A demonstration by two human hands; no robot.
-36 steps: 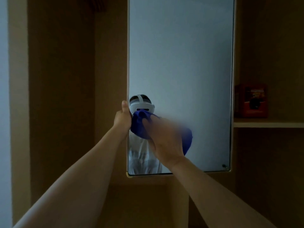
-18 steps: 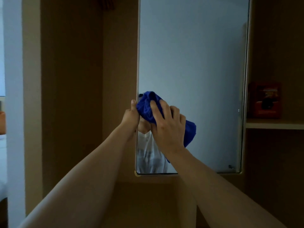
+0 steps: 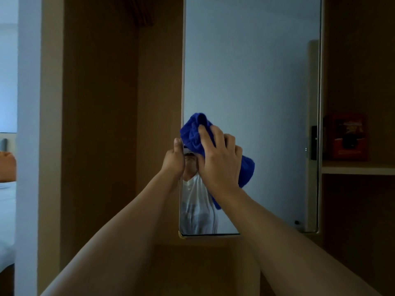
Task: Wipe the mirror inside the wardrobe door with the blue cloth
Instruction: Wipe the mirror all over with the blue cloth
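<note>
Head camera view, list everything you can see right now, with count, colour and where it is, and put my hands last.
mirror: one, silvery, on the inside of the open door, centre.
blue cloth: one, bunched, pressed on the mirror near its left edge.
wardrobe panel: one, brown wood, left of the mirror.
shelf: one, pale wood, right of the mirror.
red box: one, on the shelf.
orange object: one, far left edge, cannot tell what it is.
left hand: one, grips the mirror's left edge.
right hand: one, holds the cloth against the glass.
</note>
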